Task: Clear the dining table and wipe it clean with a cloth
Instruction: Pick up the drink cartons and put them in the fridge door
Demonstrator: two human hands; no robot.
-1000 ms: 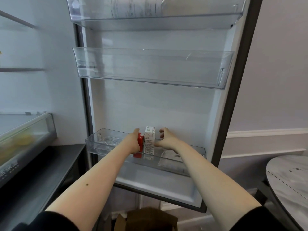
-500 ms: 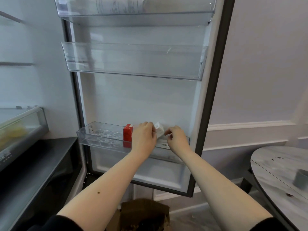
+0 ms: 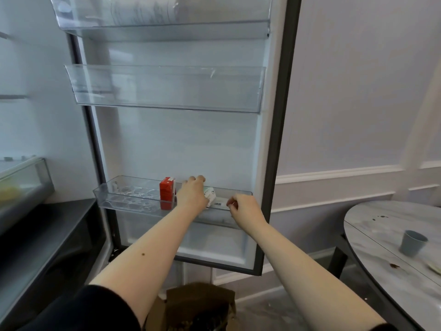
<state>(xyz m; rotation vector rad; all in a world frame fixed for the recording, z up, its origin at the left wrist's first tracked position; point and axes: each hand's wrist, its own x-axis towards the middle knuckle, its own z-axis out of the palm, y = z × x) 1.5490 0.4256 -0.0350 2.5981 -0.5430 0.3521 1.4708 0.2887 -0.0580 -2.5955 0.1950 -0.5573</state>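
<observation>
White carton (image 3: 211, 195): lying tilted in the bottom door bin (image 3: 130, 201), just right of the red carton (image 3: 167, 192); I am covering most of it with my left hand, so only its right end is showing.
Left hand (image 3: 193, 194): I am reaching into the bottom door bin and curling my fingers over the top of the white carton, gripping it.
Right hand (image 3: 244, 207): I am holding it at the front rim of the bottom door bin, to the right of the white carton and apart from it; the fingers are curled in, and I cannot tell whether they are pinching anything.
Red carton: standing upright in the bottom door bin, touching or just beside my left hand on its left.
Bottom door bin: clear plastic, hanging low on the open fridge door (image 3: 279, 139); moulded hollows are showing in its left half.
Upper door bins (image 3: 167, 89): two more clear bins sitting above the bottom door bin, the top one blurred.
Dining table (image 3: 372, 235): round, marbled grey, standing well to the right of the bottom door bin, with dark stains on it.
Grey cup (image 3: 412, 242): sitting upright on the dining table.
Brown bag (image 3: 200, 304): lying on the floor below the bottom door bin, between my forearms.
</observation>
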